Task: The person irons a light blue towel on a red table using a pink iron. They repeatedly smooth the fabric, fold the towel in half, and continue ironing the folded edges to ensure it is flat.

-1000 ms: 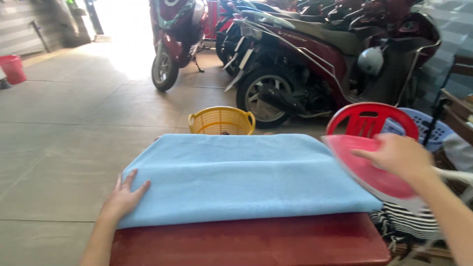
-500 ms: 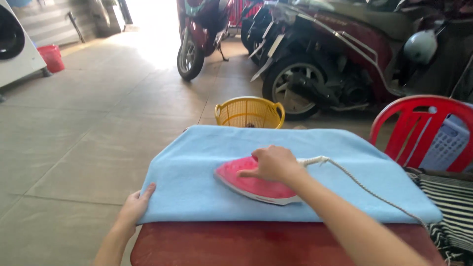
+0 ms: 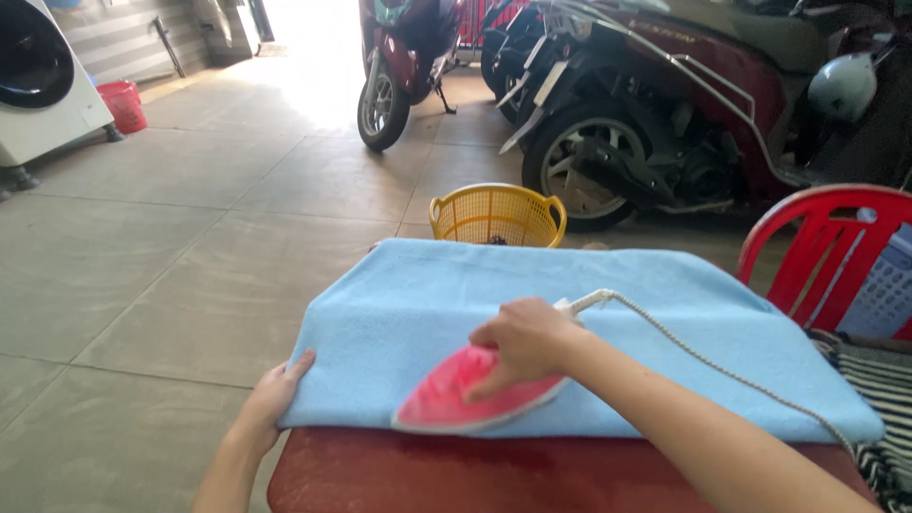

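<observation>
A light blue towel (image 3: 570, 313) lies spread over a dark red table (image 3: 532, 475). My right hand (image 3: 522, 342) grips the handle of a pink iron (image 3: 446, 399), which rests flat on the towel near its front left edge. The iron's white cord (image 3: 703, 356) runs back and right across the towel. My left hand (image 3: 275, 394) holds the towel's front left corner, thumb on top, fingers over the table's edge.
A yellow plastic basket (image 3: 496, 215) stands on the tiled floor just behind the table. A red plastic chair (image 3: 826, 252) is at the right, striped cloth (image 3: 883, 399) below it. Parked scooters (image 3: 665, 104) line the back. A white washing machine (image 3: 43, 81) and a red bucket (image 3: 123, 104) are far left.
My right hand has brought the iron from the right, off the table's side, onto the towel and leftward to its front left edge. My left hand stays at the corner.
</observation>
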